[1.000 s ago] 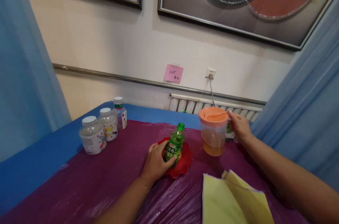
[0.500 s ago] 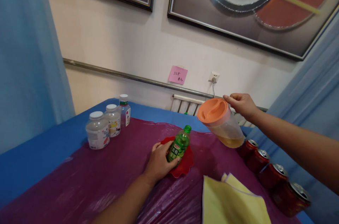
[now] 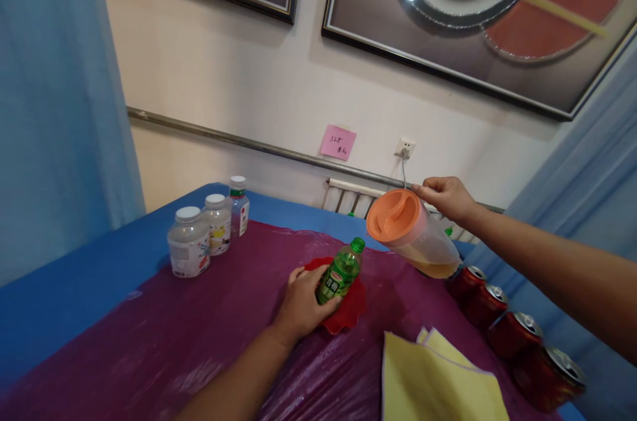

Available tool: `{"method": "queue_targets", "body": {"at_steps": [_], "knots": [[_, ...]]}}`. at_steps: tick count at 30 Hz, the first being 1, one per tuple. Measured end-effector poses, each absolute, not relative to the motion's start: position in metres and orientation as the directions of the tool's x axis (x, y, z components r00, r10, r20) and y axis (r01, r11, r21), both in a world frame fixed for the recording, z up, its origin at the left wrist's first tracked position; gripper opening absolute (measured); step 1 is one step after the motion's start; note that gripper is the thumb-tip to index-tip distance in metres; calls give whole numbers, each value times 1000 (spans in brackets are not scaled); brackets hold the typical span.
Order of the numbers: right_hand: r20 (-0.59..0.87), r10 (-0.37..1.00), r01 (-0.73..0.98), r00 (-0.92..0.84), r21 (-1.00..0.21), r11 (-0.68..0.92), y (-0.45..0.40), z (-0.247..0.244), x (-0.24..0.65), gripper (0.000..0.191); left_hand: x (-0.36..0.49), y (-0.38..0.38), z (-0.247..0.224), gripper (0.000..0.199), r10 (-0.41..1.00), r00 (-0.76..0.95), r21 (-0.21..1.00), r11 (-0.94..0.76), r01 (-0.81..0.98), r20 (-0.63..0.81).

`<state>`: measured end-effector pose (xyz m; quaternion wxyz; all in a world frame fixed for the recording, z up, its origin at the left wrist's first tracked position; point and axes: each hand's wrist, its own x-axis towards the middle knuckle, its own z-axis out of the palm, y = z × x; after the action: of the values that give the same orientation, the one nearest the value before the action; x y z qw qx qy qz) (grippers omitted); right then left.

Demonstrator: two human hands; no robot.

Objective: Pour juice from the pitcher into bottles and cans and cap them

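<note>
My left hand (image 3: 304, 301) is wrapped round a green plastic bottle (image 3: 339, 278) with a dark label. The bottle tilts a little to the right over a red scalloped dish (image 3: 351, 315). To its right, my right hand (image 3: 445, 198) grips a clear pitcher (image 3: 428, 248) with an orange lid (image 3: 394, 215). The pitcher is held in the air, tipped left towards the bottle, with yellowish liquid pooled low in it. Its handle is hidden behind my fingers. No stream of liquid shows between the pitcher and the bottle.
Several red cans (image 3: 515, 335) line the right side. Yellow cloths (image 3: 440, 378) lie at the front. Three white-capped bottles (image 3: 189, 245) stand at the left on purple plastic sheeting (image 3: 149, 341) and a blue cover (image 3: 44, 278). A wall rail (image 3: 249, 147) and radiator (image 3: 343, 196) are behind.
The pitcher has tipped further left, its lid turning more towards the bottle. My left hand still holds the bottle over the dish. The view has shifted slightly.
</note>
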<state>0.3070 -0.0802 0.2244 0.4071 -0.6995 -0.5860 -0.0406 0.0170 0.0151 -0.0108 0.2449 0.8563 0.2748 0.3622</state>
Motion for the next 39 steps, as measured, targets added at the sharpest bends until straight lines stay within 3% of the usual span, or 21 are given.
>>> {"method": "queue_targets", "body": {"at_steps": [19,39], "knots": [[496,828,888,261,-460,-4,-78,226,306,56,17,14,-12,56,631,591,604,-746,283,503],[486,844,924,226,-382,-27,-78,235,299,61,16,11,-8,59,645,632,613,-722,319,430]]}}
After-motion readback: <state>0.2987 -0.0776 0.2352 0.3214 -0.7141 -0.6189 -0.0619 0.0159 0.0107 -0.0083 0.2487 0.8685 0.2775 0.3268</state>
